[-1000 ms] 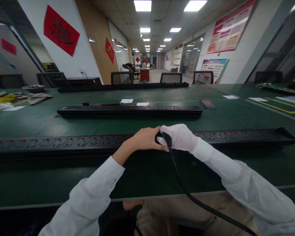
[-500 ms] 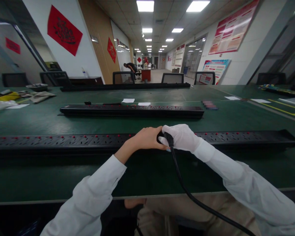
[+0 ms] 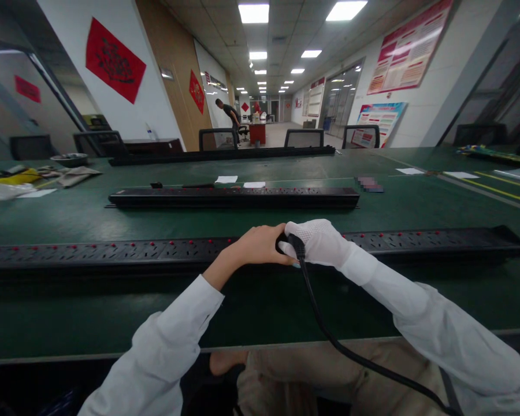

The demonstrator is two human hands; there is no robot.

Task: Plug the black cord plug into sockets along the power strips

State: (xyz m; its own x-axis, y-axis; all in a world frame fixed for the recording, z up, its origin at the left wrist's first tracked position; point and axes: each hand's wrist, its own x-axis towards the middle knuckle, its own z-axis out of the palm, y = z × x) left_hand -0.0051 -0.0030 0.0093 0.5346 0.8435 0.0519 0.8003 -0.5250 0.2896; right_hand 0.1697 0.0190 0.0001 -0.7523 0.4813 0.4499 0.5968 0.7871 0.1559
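At plug (image 3: 281, 240), hands (image 3: 260, 245) (image 3: 319, 242) seemingly unmoved.

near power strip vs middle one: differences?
The near strip runs past the picture's left edge; the middle strip shows both ends. The left hand and gloved right hand meet on the near strip at a black plug; the middle strip is untouched. Both are black, flat on the green table.

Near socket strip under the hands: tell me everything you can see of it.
The near socket strip is a long, low black bar, seemingly plastic, lying flat across the green table; its left end runs out of frame. A row of sockets and red dots lines its top. Midway, the bare left hand rests on it and the gloved right hand grips a black plug against it, cable trailing toward the person.
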